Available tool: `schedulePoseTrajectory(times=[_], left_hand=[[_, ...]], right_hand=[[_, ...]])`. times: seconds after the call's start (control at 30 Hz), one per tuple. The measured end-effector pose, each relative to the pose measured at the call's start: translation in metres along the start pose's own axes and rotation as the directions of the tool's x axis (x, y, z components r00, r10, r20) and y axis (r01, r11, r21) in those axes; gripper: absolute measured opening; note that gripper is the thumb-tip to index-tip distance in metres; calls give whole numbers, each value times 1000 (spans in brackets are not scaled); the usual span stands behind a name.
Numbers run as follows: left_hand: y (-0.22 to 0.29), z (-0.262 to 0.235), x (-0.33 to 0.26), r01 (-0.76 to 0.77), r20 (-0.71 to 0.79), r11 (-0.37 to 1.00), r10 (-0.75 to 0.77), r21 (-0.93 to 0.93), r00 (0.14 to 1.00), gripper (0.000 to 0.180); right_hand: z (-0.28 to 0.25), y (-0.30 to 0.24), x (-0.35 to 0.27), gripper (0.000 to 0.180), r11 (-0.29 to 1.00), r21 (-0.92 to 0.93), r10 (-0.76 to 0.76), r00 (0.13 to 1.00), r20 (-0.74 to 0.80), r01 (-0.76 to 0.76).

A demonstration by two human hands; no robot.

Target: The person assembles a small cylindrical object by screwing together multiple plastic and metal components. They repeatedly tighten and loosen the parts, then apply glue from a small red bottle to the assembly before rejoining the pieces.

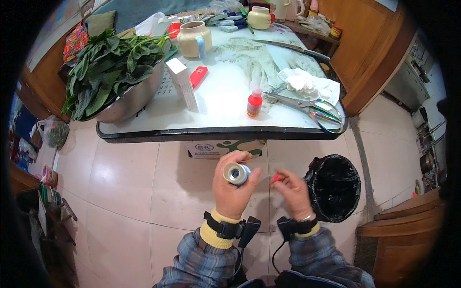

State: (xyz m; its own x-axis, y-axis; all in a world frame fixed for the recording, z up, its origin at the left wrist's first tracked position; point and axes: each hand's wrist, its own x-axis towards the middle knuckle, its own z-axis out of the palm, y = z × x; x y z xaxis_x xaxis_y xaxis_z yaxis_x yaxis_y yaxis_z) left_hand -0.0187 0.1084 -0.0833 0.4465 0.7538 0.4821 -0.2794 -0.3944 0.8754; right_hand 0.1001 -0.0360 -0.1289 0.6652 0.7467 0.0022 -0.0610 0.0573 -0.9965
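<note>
On the table point(221, 115), bowl point(132, 103) at left, scissors point(304, 103) at right, bottle point(254, 105) between; in front, container point(241, 178) left of bin point(333, 164).

blue characters in an oval, a line of smaller print beneath, on the white-and-green carton point(228, 149) below the front edge of the tabletop point(218, 113); print too small to read on the slim white box point(183, 85) and red bottle point(254, 104) atop it

One fisheye view looks down and forward from the person's head. Forearms point(201, 259) enter from six o'clock, the left hand point(231, 189) and right hand point(293, 192) close by; the tabletop point(216, 103) lies farther off, toward twelve.
</note>
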Motion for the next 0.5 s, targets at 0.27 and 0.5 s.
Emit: schedulePoseTrajectory(times=[0.27, 0.5], left_hand=[[29, 9, -5, 160, -107, 962, -187, -223, 977, 33], [40, 12, -6, 117, -155, 958, -161, -262, 975, 32]], right_hand=[[39, -137, 84, 25, 604, -449, -605, 745, 280, 659], [72, -134, 112, 20, 610, -557, -503, 819, 276, 563]])
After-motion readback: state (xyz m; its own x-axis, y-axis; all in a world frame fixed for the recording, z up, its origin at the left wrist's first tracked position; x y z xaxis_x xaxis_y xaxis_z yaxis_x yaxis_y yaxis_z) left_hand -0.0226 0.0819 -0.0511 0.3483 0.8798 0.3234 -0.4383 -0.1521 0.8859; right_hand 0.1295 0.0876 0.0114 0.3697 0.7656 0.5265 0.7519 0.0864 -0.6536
